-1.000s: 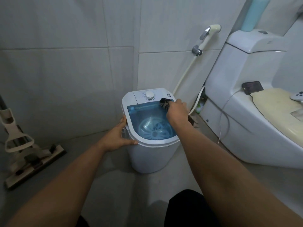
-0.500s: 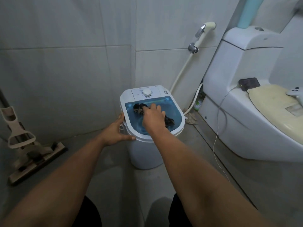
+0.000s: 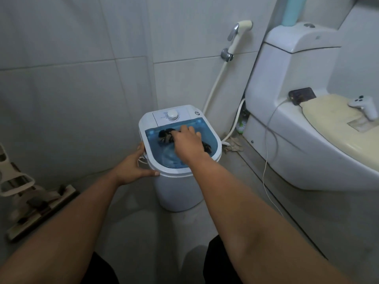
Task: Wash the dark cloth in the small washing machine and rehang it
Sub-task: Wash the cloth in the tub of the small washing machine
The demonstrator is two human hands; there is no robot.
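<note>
**One Dark Cloth in One Little Washer**

One small washing machine [image 3: 180, 160] stands on the floor beside one toilet [image 3: 307, 140]. The right hand [image 3: 187, 143] reaches into the blue tub, fingers curled on the dark cloth [image 3: 166, 136] inside. The left hand [image 3: 133, 167] holds the washer's rim, fingers wrapped around it.

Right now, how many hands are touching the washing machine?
2. The left hand grips the washing machine at its left rim; the right hand reaches into the blue tub onto the dark cloth, part of which it hides.
</note>
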